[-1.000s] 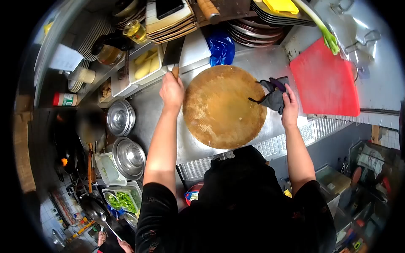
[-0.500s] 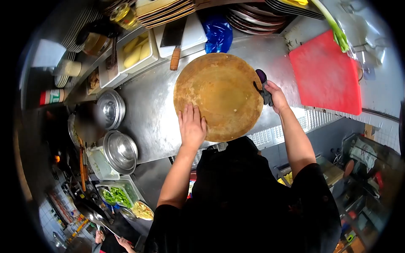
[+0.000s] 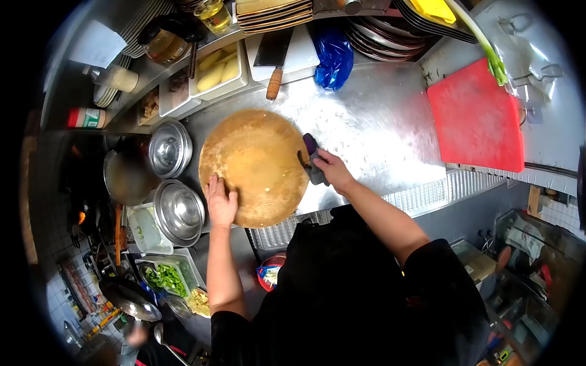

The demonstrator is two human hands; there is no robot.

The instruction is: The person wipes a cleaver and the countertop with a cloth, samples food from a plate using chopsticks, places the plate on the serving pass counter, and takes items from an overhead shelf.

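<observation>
A large round wooden chopping board (image 3: 256, 158) lies on the steel counter. My left hand (image 3: 221, 201) rests on its lower left edge, fingers stretched out and the thumb apart. At the board's right edge, my right hand (image 3: 332, 171) is closed on a dark grey and purple cloth (image 3: 316, 163). The cloth sits against the rim, partly hidden by my fingers. Just left of the board stand steel bowls (image 3: 178, 210). A cleaver (image 3: 273, 58) with a wooden handle lies behind it on a white lidded container.
A red cutting board (image 3: 476, 116) leans at the right, with a spring onion (image 3: 488, 49) above it. A blue plastic bag (image 3: 333, 59) and a tub of peeled potatoes (image 3: 241, 76) line the back. At lower left, a blurred co-worker's hand (image 3: 137, 335) holds a wok (image 3: 129, 297).
The wooden board has shifted left across the counter, toward the steel bowls, with both my hands moving along with it. At lower left, the co-worker's wok has come into clearer view.
</observation>
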